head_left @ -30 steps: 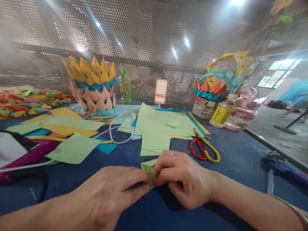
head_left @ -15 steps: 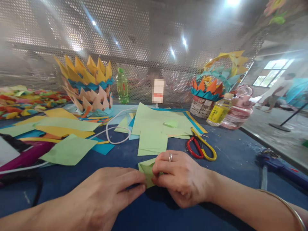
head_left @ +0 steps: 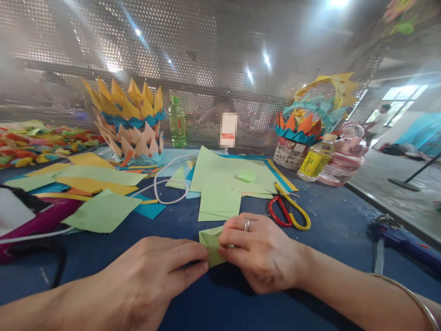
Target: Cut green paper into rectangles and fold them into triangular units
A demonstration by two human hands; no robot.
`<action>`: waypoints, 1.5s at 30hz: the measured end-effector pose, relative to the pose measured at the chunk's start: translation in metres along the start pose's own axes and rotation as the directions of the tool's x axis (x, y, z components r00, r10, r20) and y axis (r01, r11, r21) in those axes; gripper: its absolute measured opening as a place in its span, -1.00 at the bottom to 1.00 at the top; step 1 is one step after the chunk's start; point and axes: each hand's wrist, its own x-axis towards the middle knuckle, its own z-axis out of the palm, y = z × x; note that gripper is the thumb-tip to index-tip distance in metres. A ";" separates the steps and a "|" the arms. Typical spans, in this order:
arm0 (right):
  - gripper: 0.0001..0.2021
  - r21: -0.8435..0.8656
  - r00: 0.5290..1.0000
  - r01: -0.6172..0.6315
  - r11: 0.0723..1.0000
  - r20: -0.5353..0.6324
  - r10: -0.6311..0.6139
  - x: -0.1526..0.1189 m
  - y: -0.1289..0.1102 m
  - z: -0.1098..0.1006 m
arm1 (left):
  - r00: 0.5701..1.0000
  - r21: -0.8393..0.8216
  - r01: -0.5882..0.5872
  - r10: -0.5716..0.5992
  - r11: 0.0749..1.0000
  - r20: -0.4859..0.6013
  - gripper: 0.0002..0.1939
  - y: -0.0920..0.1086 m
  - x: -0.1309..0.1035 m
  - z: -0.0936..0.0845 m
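Note:
A small folded piece of light green paper (head_left: 214,247) lies near the front middle of the dark blue table, between my two hands. My left hand (head_left: 161,271) pinches its left edge between thumb and fingers. On the other side, my right hand (head_left: 260,253), with a ring on one finger, grips the paper's right part with curled fingers that hide some of it. Just beyond, a stack of light green sheets (head_left: 220,200) lies on larger green sheets (head_left: 234,172). Red and yellow scissors (head_left: 289,209) rest right of the stack.
Loose coloured sheets (head_left: 103,211), a white cord (head_left: 156,184) and a purple tool (head_left: 44,225) are on the left. Paper crowns (head_left: 134,119), bottles (head_left: 177,124) and a basket (head_left: 287,151) stand behind. A blue glue gun (head_left: 403,239) lies right. A person (head_left: 381,122) is in the background.
The view has shifted slightly. Both hands keep their hold on the green paper with almost no movement. The person in the background has moved left relative to the window.

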 end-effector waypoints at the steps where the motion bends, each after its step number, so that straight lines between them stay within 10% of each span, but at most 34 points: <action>1: -0.79 0.010 1.000 -0.007 1.000 -0.023 0.008 -0.001 0.001 0.000 | 0.999 0.005 -0.029 0.029 1.000 0.035 -0.54 -0.001 0.000 0.000; 10: -0.58 0.186 0.966 -0.256 0.949 0.086 0.244 -0.001 0.010 -0.001 | 0.998 0.045 -0.037 0.040 0.998 -0.050 -0.51 0.004 0.003 0.000; 45: -0.79 0.449 0.953 -0.287 0.846 0.046 0.299 0.002 0.002 0.002 | 0.988 0.274 0.048 -0.005 0.961 -0.155 -0.46 0.009 0.008 -0.008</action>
